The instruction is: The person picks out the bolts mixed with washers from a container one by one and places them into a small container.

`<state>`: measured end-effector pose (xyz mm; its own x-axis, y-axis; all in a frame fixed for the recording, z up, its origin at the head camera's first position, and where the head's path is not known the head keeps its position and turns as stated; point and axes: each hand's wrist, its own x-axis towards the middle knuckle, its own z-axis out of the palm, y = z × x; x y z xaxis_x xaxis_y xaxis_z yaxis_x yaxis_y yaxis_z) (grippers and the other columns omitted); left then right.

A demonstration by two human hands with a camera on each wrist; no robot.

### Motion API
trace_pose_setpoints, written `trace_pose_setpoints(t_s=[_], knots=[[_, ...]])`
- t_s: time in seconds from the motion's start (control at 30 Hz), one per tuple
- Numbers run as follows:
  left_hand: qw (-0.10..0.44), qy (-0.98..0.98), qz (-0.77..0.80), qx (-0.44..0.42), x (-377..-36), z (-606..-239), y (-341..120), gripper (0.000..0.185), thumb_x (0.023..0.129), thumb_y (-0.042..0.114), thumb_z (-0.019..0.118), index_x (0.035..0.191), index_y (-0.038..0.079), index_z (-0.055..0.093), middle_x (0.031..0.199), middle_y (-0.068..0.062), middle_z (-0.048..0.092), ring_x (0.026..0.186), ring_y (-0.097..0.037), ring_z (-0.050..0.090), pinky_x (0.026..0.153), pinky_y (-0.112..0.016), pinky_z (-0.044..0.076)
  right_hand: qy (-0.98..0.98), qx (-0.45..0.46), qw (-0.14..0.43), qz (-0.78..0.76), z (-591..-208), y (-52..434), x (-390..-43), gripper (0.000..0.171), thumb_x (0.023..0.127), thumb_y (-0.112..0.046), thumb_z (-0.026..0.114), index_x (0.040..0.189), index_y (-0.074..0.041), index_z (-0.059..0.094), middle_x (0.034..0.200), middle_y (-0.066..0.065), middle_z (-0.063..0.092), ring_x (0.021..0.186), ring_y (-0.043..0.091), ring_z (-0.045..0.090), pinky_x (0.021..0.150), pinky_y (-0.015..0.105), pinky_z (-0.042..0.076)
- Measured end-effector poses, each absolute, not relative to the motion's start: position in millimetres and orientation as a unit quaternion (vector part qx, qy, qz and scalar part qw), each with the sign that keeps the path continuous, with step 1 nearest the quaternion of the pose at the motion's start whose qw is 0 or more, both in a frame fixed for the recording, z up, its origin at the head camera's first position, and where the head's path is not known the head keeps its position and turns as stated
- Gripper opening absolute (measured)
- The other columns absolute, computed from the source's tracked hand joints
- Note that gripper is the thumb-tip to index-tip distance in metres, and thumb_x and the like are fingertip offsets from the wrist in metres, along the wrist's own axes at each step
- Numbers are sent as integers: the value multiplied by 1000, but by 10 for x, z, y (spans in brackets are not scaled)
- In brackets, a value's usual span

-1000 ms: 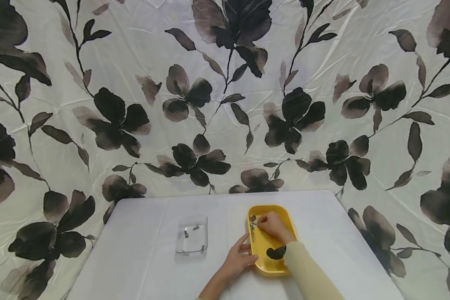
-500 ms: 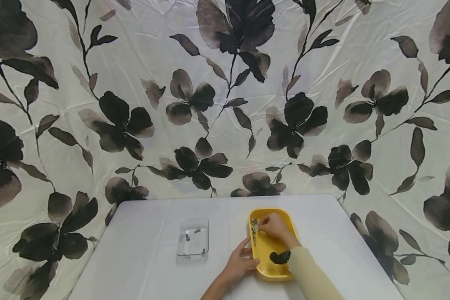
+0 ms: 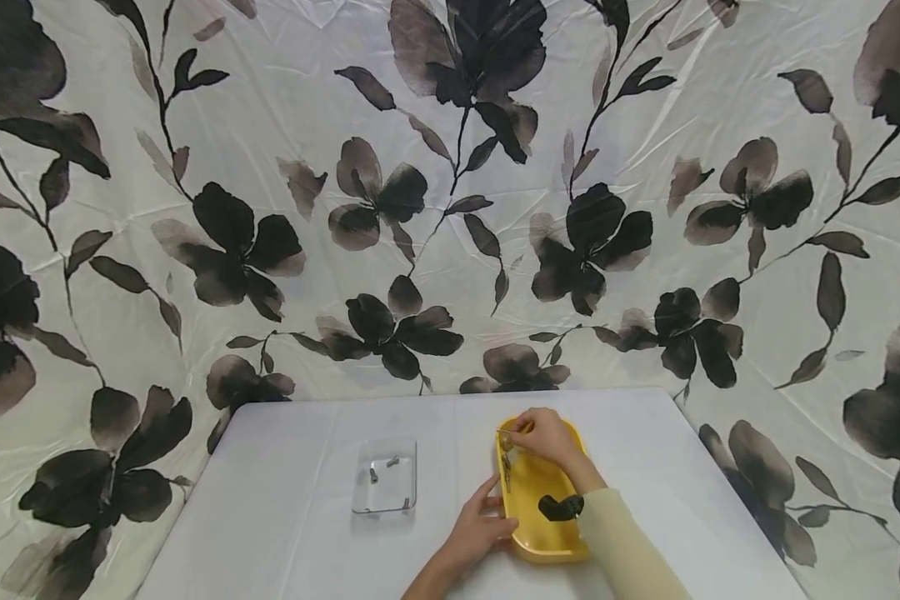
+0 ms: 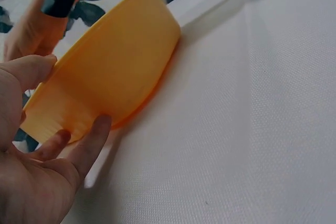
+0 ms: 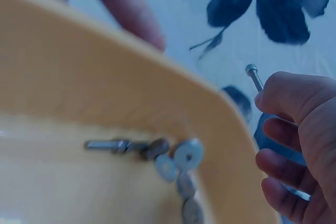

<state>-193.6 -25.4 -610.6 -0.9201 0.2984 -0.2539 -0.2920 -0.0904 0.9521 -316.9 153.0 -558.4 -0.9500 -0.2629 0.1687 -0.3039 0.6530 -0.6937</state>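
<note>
The yellow tray (image 3: 527,500) lies on the table, to the right of a clear box. My left hand (image 3: 474,527) holds the tray's near left side; in the left wrist view its thumb is at the rim and its fingers touch the outer wall. My right hand (image 5: 310,108) pinches a metal bolt (image 5: 254,74) between thumb and fingers, its round head sticking out past the tray's rim. In the head view this hand is over the tray's far left corner. Washers (image 5: 188,153) and another bolt (image 5: 102,145) lie inside along the tray's wall.
The clear plastic box (image 3: 384,496) stands on the white table (image 3: 292,517) left of the tray, with several small screws (image 3: 392,461) in it. A floral cloth (image 3: 390,250) hangs behind the table's far edge. A black strap (image 3: 560,507) is around the right wrist.
My right hand has lifted away from the washers toward the tray's far left corner, with the bolt now pinched in its fingers. The left hand stays on the tray's side.
</note>
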Motion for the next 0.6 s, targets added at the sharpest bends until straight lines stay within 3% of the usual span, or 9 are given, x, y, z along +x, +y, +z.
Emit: trace_pose_setpoints(t_s=[0.6], knots=[[203, 634, 746, 0, -1960, -6102, -261, 84, 82, 0, 73, 153, 13, 30, 127, -20, 45, 92, -24, 63, 76, -40, 58, -894, 198, 15, 401, -5147, 1134, -3192, 6, 84, -18, 74, 81, -13, 74, 80, -6, 63, 68, 15, 55, 58, 26, 51]])
